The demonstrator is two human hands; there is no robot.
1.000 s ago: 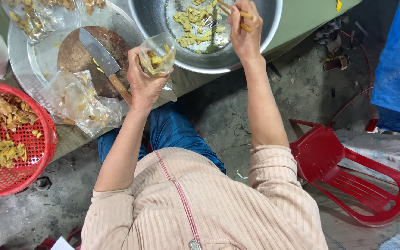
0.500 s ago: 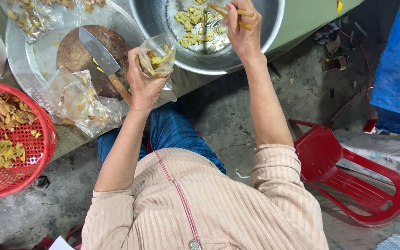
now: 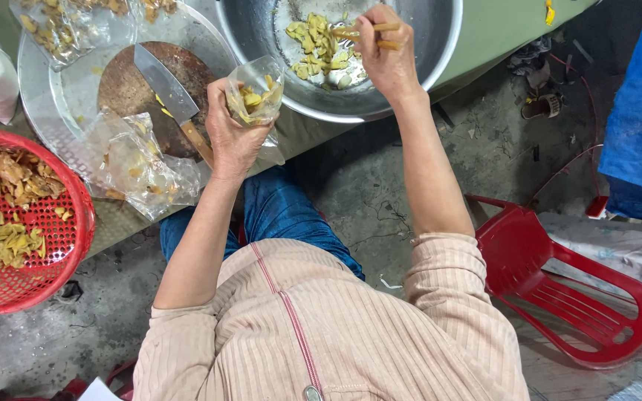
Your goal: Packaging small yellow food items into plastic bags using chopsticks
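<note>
Over the bowl (image 3: 440,67), right hand (image 3: 384,56) grips chopsticks (image 3: 369,33).

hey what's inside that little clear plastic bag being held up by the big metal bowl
The clear plastic bag, held in the left hand, has yellowish food pieces inside. The fingers cover its lower part, so how full it is cannot be seen.

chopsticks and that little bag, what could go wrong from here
The small clear bag is held open by the left hand alone, beside the metal basin, over the table edge; pieces carried across by the chopsticks in the right hand might drop into the gap. The cleaver lies close to the left hand, its handle by the wrist, so a bump could knock it.
</note>
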